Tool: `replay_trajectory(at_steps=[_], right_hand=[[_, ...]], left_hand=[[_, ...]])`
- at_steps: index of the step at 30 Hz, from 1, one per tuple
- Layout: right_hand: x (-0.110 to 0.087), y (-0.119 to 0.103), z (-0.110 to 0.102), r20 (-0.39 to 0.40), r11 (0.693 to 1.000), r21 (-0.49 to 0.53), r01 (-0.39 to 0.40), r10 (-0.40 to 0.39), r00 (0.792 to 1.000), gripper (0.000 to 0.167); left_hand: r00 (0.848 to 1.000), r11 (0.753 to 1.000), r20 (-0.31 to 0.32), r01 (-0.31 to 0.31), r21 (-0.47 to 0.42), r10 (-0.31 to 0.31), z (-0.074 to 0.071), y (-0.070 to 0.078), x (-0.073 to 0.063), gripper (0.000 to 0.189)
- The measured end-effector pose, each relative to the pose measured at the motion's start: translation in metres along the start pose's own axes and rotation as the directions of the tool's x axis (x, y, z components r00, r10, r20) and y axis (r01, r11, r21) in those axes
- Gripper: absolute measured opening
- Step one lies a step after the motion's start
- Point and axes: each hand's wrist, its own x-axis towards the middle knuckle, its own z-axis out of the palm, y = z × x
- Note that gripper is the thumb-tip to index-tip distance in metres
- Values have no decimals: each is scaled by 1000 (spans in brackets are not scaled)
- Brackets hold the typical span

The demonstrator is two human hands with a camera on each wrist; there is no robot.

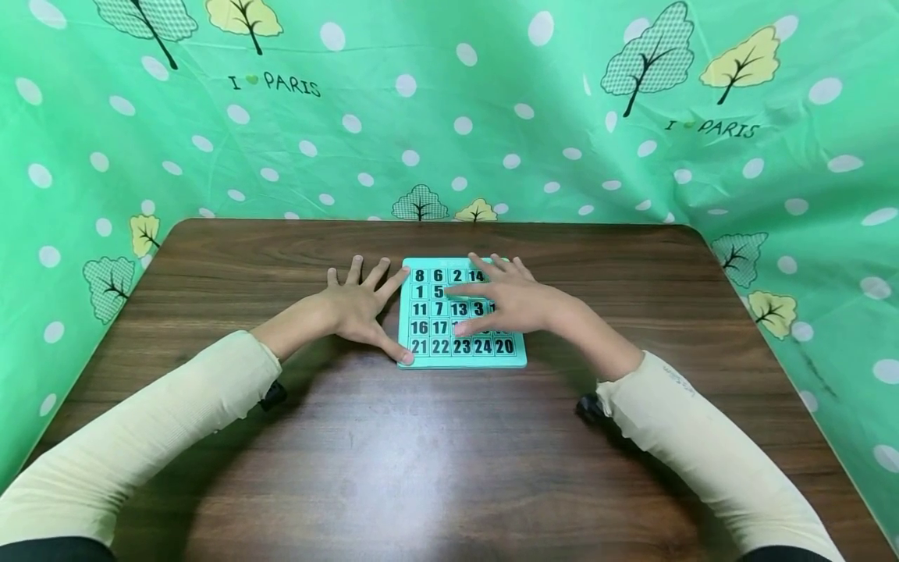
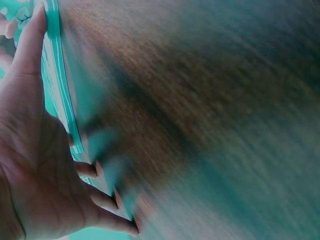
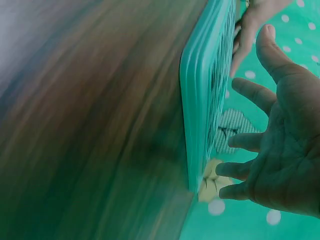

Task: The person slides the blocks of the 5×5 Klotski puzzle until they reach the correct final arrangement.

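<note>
A flat turquoise number slide puzzle (image 1: 463, 361) lies on the table, its square tiles printed with black numbers. My left hand (image 1: 357, 307) is spread at its left side, thumb touching the lower left corner and index fingertip at the upper left edge. In the left wrist view the thumb (image 2: 31, 45) lies against the puzzle's side, while other fingertips reach the table. Over the right part of the puzzle is my right hand (image 1: 518, 300), fingers extended and apart, hiding several tiles. The right wrist view has this hand's fingers (image 3: 245, 141) raised above the puzzle face (image 3: 220, 70).
The dark wood-grain table (image 1: 421, 468) extends around the puzzle on all sides. Behind and beside it hangs a green cloth (image 1: 449, 94) with white dots, printed trees and lettering. A dark device (image 1: 593, 407) sits under the right wrist, another (image 1: 274, 395) under the left.
</note>
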Motion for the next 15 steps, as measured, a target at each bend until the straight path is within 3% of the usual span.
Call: replay_trajectory(at_steps=[7,15], right_hand=[[9,-12,2,55,1000,-16,-17,18,998,80],[-1,0,-8,71,997,-15,-71,72,995,74]], left_hand=[[1000,1000,0,5,8,-5,-1,1,-1,158],[1000,1000,6,3,3,-4,-1,1,-2,159]])
